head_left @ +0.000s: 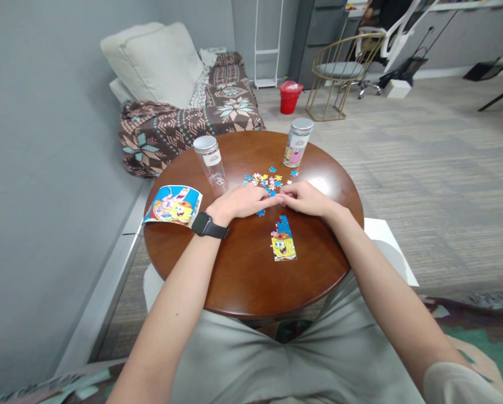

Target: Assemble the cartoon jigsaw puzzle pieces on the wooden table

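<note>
My left hand (247, 200), a black watch (210, 225) on its wrist, reaches over the near side of a loose pile of puzzle pieces (265, 180). Its fingers are stretched out, and one tip meets my right hand (305, 197). The right fingers are curled and pinched together; whatever lies between them is hidden. Below the hands, a partly joined puzzle (283, 246) shows a yellow cartoon face with blue above it. A single blue piece (260, 213) lies under the left hand. Left of it, a curled picture sheet (173, 205) shows the cartoon characters.
On the round brown table (243, 280) stand a clear jar (211, 161) at back left and a picture-wrapped jar (297, 143) at back right, both with silver lids. Beyond are a covered sofa (184, 118), a red bin (291, 97), a gold-framed chair (339, 70) and a partly visible person.
</note>
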A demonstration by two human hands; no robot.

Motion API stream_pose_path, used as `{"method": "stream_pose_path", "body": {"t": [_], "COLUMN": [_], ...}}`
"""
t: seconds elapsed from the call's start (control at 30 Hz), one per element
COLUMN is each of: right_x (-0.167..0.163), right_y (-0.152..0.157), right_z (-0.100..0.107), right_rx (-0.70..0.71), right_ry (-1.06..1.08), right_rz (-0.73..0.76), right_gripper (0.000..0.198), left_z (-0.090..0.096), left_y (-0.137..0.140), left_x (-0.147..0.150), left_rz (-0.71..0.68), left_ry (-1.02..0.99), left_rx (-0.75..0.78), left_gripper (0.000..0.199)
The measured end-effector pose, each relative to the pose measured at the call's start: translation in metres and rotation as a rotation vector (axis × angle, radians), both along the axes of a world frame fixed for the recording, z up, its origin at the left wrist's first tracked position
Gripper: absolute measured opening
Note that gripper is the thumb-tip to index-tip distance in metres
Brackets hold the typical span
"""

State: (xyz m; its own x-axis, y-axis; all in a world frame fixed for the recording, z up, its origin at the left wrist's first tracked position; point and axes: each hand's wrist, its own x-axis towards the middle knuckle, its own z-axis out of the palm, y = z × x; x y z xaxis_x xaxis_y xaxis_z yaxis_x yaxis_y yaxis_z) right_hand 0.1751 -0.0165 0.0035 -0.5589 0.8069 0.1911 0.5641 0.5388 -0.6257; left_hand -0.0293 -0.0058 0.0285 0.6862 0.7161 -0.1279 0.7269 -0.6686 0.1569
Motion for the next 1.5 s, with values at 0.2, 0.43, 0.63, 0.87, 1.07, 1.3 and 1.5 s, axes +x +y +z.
{"method": "stream_pose_path", "body": {"t": [0.2,0.43,0.63,0.87,1.07,1.3,1.5], "right_x": [0.000,0.003,0.001,0.001,0.005,0.004,0.003], "right_y": [0.003,0.008,0.007,0.003,0.003,0.007,0.012], "right_z": [-0.006,-0.012,-0.009,-0.005,-0.002,-0.010,-0.018], "right_rx": [0.075,0.050,0.055,0.040,-0.092,-0.026,0.130], "right_ry": [-0.017,-0.038,-0.017,0.054,0.185,0.227,0.176], "right_rz": [0.000,0.019,0.011,0.009,0.077,-0.037,-0.044], "right_gripper": [0.043,0.039,0.036,0.023,0.014,0.007,0.019], "left_z": [0.001,-0.001,0.000,0.001,0.004,0.002,0.000], "left_y": [-0.001,0.002,0.001,-0.002,-0.003,-0.003,-0.002], "left_x": [-0.003,0.000,0.000,0.002,0.002,-0.003,0.001], "left_rz": [-0.125,-0.011,-0.005,0.052,0.035,-0.065,0.006], "left_ry": [0.070,0.091,0.056,-0.018,-0.037,0.055,0.061], "left_rx": [0.112,0.060,0.044,-0.013,-0.054,0.042,0.067], "left_gripper": [0.036,0.047,0.048,0.065,0.066,0.044,0.053]}}
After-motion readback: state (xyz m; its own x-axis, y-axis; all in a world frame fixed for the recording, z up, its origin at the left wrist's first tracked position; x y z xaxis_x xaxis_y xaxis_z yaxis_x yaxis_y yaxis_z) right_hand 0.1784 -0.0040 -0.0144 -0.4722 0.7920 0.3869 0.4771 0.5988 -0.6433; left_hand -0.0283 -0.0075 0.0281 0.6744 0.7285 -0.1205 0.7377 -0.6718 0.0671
